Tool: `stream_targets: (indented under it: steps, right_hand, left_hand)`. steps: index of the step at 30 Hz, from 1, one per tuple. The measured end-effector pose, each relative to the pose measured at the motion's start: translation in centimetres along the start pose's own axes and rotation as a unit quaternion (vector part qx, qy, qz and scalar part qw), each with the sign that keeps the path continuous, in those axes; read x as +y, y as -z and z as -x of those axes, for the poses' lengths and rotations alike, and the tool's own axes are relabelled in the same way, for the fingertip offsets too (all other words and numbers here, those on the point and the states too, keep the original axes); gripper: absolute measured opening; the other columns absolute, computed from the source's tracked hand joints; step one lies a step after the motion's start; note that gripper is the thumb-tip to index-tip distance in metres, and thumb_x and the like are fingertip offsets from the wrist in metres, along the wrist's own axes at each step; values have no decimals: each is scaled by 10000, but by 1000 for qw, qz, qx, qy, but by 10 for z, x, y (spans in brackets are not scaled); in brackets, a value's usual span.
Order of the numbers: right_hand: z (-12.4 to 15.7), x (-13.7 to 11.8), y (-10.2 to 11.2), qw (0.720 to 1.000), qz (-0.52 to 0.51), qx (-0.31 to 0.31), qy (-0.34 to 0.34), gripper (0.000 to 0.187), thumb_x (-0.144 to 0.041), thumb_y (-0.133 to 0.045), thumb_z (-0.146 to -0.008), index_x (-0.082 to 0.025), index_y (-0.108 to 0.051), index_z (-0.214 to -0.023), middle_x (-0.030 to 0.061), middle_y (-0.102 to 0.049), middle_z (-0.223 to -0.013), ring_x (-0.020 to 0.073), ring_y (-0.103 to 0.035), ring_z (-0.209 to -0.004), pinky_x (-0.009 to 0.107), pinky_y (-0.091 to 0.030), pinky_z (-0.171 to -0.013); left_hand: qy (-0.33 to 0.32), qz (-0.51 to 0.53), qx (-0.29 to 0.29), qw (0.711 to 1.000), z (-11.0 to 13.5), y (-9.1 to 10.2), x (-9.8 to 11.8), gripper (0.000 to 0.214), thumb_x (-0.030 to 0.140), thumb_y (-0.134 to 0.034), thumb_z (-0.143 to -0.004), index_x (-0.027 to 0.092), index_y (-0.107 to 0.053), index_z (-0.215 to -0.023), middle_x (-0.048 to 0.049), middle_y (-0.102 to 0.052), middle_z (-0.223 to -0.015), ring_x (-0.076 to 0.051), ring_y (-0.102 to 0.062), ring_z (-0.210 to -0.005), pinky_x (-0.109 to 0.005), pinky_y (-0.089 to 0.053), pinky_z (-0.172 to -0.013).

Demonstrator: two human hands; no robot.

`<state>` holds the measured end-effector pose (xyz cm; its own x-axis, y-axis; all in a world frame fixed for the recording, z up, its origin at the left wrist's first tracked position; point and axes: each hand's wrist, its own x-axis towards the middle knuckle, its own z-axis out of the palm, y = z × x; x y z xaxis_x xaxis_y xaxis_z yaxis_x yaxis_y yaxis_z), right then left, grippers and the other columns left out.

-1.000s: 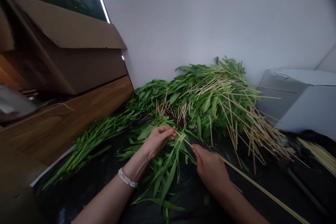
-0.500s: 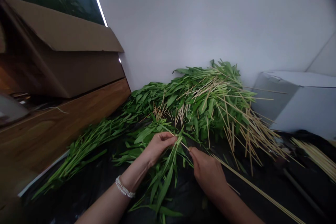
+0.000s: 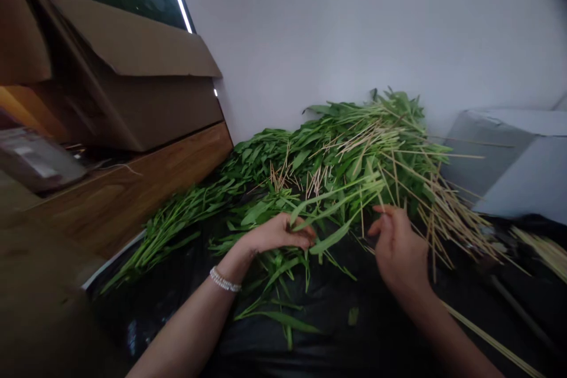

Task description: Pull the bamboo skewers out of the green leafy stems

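My left hand (image 3: pixel 286 233), with a white beaded bracelet (image 3: pixel 225 280) at the wrist, has its fingers curled around long green leaves (image 3: pixel 332 240). The leaves run up to the right into a fan of pale green leafy stems (image 3: pixel 367 186). At the cut ends of these stems is my right hand (image 3: pixel 396 242), with thumb and index finger closed on a thin wooden stick (image 3: pixel 381 204). The stick shows only in part. Below my left hand, loose leafy stems (image 3: pixel 287 319) lie on black plastic sheeting (image 3: pixel 349 348).
A large heap of leafy greens with sticks (image 3: pixel 394 136) leans against the white wall (image 3: pixel 332 29). Another bundle of greens (image 3: pixel 155 242) lies left. A cardboard box (image 3: pixel 163 103) stands on a wooden ledge (image 3: pixel 177 159). At right are a pale box (image 3: pixel 531 159) and bare sticks (image 3: pixel 543 251).
My right hand has moved right and upward, and the leafy stems now lie stretched toward it. My left hand has let go of the stick and curls at the leaves. The view has shifted slightly left.
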<state>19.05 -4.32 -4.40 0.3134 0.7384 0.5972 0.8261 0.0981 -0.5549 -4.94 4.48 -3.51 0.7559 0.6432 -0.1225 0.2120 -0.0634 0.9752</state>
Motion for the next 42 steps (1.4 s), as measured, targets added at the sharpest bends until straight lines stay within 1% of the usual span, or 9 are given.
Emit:
stream_targets:
  steps: [5,8,12,17,25,31,35,38,42]
  right_hand:
    - [0,-3,3,1000,-12,12,-14,273,-303,-316,-930,-204,-489,-1117,-22,-640,-708,156,-581,-586,277,-368,-613]
    - [3,-4,0,1000,-22,7,-9,256,-300,-325,-929,-208,-487,-1105,-29,-635,-686,148,-578,-569,275,-373,-613]
    - [3,-3,0,998,-59,-2,-29,254,-328,-322,-939,-211,-488,-1091,-28,-634,-672,140,-578,-548,277,-397,-625]
    - [0,-5,5,988,-112,-7,-108,310,-417,-316,-941,-201,-492,-1077,-26,-608,-612,138,-540,-447,282,-418,-555]
    - [1,-3,3,979,-174,-23,-103,351,-485,-298,-940,-212,-477,-1068,-24,-601,-642,131,-512,-414,276,-409,-483]
    - [1,-6,2,982,-164,-26,-95,287,-435,-321,-938,-218,-486,-1026,-32,-598,-605,120,-506,-406,261,-410,-496]
    - [-1,-5,2,984,-148,-23,-92,268,-409,-320,-939,-221,-493,-1021,-39,-579,-574,118,-503,-397,256,-404,-496]
    - [-1,-5,2,981,-162,-25,-101,273,-417,-316,-941,-226,-483,-1042,-38,-599,-615,113,-507,-396,250,-407,-476]
    - [-1,-6,2,984,-150,-23,-91,252,-400,-325,-939,-224,-489,-1018,-47,-590,-593,107,-513,-402,244,-413,-504]
  left_hand:
    - [-7,-21,139,990,-1,25,-4,364,380,-707,-738,125,-686,-997,-57,-710,-839,-113,-586,-652,-215,-449,-601]
    - [-15,-38,175,984,-2,33,-9,350,385,-693,-742,121,-693,-972,-50,-703,-800,-119,-575,-650,-210,-422,-564]
    - [-22,-78,159,984,-2,34,-14,282,369,-653,-763,121,-697,-891,-45,-697,-789,-121,-578,-641,-214,-423,-566]
    - [-15,-147,163,976,-1,32,-14,154,261,-653,-715,137,-688,-800,2,-659,-681,-108,-545,-588,-203,-407,-548]
    - [-28,-361,164,918,-3,28,-24,137,228,-709,-650,187,-719,-780,16,-649,-702,-127,-553,-624,-205,-384,-568]
    - [-64,-408,109,904,-3,22,-16,136,289,-671,-745,199,-739,-821,-20,-687,-823,-164,-596,-753,-222,-424,-701]
    - [-78,-416,140,895,-2,20,-10,176,277,-575,-827,192,-729,-831,-30,-681,-843,-162,-597,-781,-229,-429,-747]
    - [-65,-402,147,901,-1,18,-7,158,316,-637,-782,177,-714,-787,-16,-660,-791,-147,-579,-729,-217,-427,-695]
    - [-48,-403,89,910,1,17,-7,150,289,-716,-691,171,-703,-783,7,-648,-748,-132,-554,-674,-204,-400,-621]
